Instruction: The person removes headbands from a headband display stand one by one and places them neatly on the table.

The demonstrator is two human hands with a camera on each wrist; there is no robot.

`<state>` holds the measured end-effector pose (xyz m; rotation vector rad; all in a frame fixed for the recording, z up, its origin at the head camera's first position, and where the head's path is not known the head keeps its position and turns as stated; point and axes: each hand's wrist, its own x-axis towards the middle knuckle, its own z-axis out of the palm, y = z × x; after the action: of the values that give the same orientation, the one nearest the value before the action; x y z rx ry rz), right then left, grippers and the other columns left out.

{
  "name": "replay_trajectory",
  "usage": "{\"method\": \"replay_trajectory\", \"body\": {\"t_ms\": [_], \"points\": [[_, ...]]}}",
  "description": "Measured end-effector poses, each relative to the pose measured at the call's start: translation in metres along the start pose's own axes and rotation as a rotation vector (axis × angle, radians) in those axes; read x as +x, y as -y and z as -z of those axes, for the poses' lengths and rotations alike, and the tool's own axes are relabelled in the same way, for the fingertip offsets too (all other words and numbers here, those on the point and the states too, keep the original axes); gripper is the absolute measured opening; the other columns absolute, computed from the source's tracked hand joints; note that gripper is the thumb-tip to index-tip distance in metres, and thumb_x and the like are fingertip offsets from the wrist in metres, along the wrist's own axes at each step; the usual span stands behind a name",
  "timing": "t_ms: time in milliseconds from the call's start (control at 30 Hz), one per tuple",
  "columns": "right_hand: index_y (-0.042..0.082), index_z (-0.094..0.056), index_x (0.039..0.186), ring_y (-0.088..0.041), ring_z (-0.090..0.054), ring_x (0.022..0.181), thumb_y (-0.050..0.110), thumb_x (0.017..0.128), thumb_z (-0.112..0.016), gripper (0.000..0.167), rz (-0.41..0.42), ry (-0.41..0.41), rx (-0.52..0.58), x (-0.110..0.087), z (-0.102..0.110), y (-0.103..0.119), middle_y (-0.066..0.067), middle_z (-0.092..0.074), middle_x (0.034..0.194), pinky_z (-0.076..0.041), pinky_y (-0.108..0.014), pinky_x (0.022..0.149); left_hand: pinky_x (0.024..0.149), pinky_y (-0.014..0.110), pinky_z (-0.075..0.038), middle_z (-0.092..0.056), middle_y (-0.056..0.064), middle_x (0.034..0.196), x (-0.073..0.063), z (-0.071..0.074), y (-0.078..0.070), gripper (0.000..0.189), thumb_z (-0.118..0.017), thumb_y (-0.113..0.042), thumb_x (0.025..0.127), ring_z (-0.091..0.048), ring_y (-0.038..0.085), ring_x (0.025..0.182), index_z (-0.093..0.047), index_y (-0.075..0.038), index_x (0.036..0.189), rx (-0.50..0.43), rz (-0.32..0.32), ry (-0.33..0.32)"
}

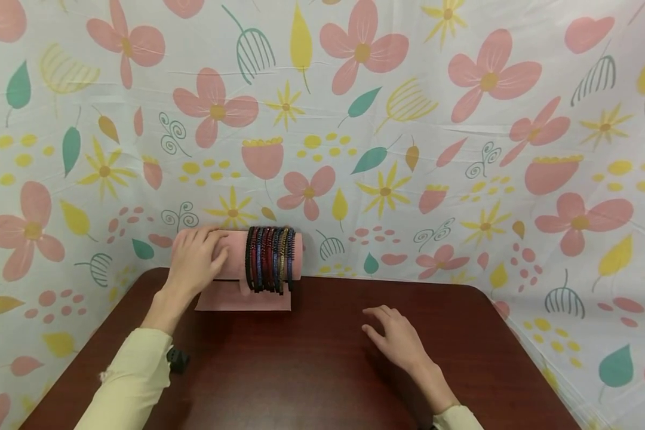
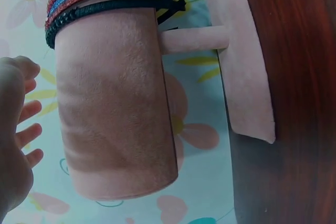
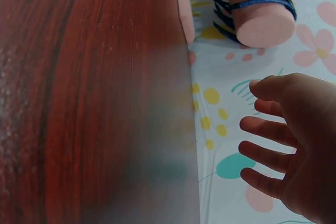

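A pink padded bracelet stand (image 1: 232, 248) stands on the left part of the table, its cylinder held above a flat base (image 1: 247, 303) by a short post. Several braided bracelets (image 1: 269, 260) in black, red, blue and gold sit side by side round the cylinder's right half. My left hand (image 1: 196, 254) overlaps the bare left end of the cylinder in the head view. In the left wrist view, a gap shows between the left hand's loose fingers (image 2: 30, 109) and the cylinder. Over the table, to the right of the stand, my right hand (image 1: 398, 337) is held with relaxed fingers and nothing in it.
The table (image 1: 301, 364) has a dark reddish wood top. Right behind its back edge hangs a white sheet (image 1: 322, 155) printed with flowers and leaves, which also runs along both sides. A small black object (image 1: 178, 361) shows at the left sleeve.
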<state>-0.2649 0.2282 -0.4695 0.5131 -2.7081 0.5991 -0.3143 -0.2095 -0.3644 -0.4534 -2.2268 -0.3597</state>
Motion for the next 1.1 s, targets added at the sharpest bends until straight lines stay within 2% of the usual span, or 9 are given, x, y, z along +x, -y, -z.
{"method": "replay_trajectory", "body": {"t_ms": [200, 333, 533, 800, 1000, 1100], "points": [[0.021, -0.067, 0.123, -0.024, -0.064, 0.108, 0.032, 0.092, -0.07, 0.033, -0.002, 0.005, -0.009, 0.0, -0.001, 0.0, 0.002, -0.068, 0.118, -0.052, -0.05, 0.091, 0.106, 0.056, -0.038, -0.06, 0.016, 0.13, 0.011, -0.005, 0.003, 0.03, -0.064, -0.025, 0.095, -0.052, 0.038, 0.124, -0.067, -0.006, 0.117, 0.041, 0.036, 0.095], [0.021, -0.068, 0.122, -0.022, -0.064, 0.105, 0.03, 0.091, -0.071, 0.032, 0.002, -0.003, -0.01, 0.003, -0.003, 0.003, 0.003, -0.068, 0.116, -0.052, -0.047, 0.087, 0.111, 0.057, -0.033, -0.057, 0.018, 0.133, 0.019, -0.011, 0.004, 0.036, -0.06, -0.029, 0.097, -0.048, 0.039, 0.128, -0.065, -0.005, 0.123, 0.033, 0.059, 0.162], [0.019, -0.068, 0.122, -0.021, -0.064, 0.101, 0.028, 0.09, -0.072, 0.033, 0.06, -0.012, 0.01, 0.011, -0.009, 0.01, 0.002, -0.068, 0.114, -0.053, -0.044, 0.083, 0.112, 0.059, -0.03, -0.057, 0.018, 0.133, 0.022, -0.015, 0.006, 0.037, -0.058, -0.032, 0.099, -0.047, 0.04, 0.129, -0.065, -0.005, 0.123, 0.013, 0.108, 0.203], [0.019, -0.068, 0.122, -0.022, -0.063, 0.106, 0.029, 0.091, -0.071, 0.033, 0.065, 0.009, 0.023, 0.014, -0.014, 0.016, 0.002, -0.068, 0.115, -0.053, -0.047, 0.09, 0.109, 0.058, -0.034, -0.061, 0.014, 0.132, 0.026, -0.022, 0.009, 0.044, -0.044, -0.045, 0.104, -0.051, 0.037, 0.128, -0.066, -0.012, 0.122, 0.039, 0.177, 0.29], [0.019, -0.068, 0.122, -0.021, -0.064, 0.105, 0.028, 0.091, -0.072, 0.033, 0.077, -0.005, 0.026, 0.016, -0.013, 0.017, 0.003, -0.068, 0.115, -0.053, -0.046, 0.088, 0.113, 0.059, -0.027, -0.059, 0.011, 0.14, 0.029, -0.033, 0.012, 0.055, -0.032, -0.053, 0.104, -0.049, 0.035, 0.133, -0.061, -0.019, 0.136, 0.079, 0.212, 0.364], [0.02, -0.068, 0.122, -0.02, -0.064, 0.104, 0.028, 0.091, -0.072, 0.033, 0.08, -0.016, 0.026, 0.016, -0.013, 0.018, 0.004, -0.068, 0.115, -0.054, -0.045, 0.087, 0.113, 0.059, -0.026, -0.06, 0.009, 0.138, 0.028, -0.041, 0.014, 0.058, -0.027, -0.057, 0.104, -0.051, 0.033, 0.131, -0.06, -0.022, 0.137, 0.106, 0.211, 0.351]]}}
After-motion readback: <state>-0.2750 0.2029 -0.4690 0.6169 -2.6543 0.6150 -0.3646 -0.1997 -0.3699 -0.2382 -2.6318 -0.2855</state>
